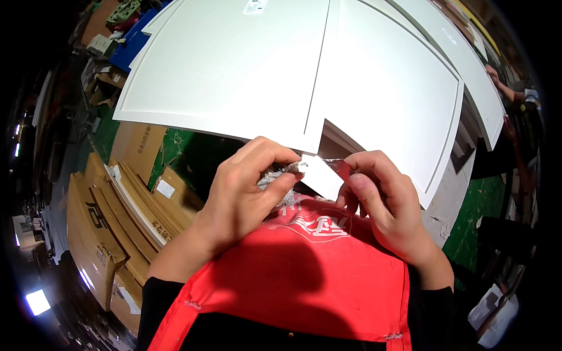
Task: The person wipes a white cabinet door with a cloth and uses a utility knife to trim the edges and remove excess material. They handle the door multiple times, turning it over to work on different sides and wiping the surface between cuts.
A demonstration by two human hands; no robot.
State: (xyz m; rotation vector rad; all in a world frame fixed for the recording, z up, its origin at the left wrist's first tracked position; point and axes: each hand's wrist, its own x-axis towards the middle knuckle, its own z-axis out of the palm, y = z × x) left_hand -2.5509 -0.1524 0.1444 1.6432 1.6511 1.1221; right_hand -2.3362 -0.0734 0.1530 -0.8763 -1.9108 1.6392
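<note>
My left hand (246, 187) pinches a small grey crumpled wad (275, 178), a rag or abrasive pad, against the near corner of a white panel. My right hand (380, 199) holds a thin flat blade-like scraper (339, 168) whose tip lies on a small white wedge-shaped piece (321, 175) at that corner. Two large white framed panels (234, 64) (398, 93) lie side by side in front of me, with a narrow seam between them. A red apron (304, 275) covers my front below both hands.
Flattened brown cardboard boxes (111, 228) and white strips lie stacked at lower left on a green floor (175, 146). Another person's arm (503, 88) rests at the far right edge of the panels. Blue items (134, 41) and clutter sit at upper left.
</note>
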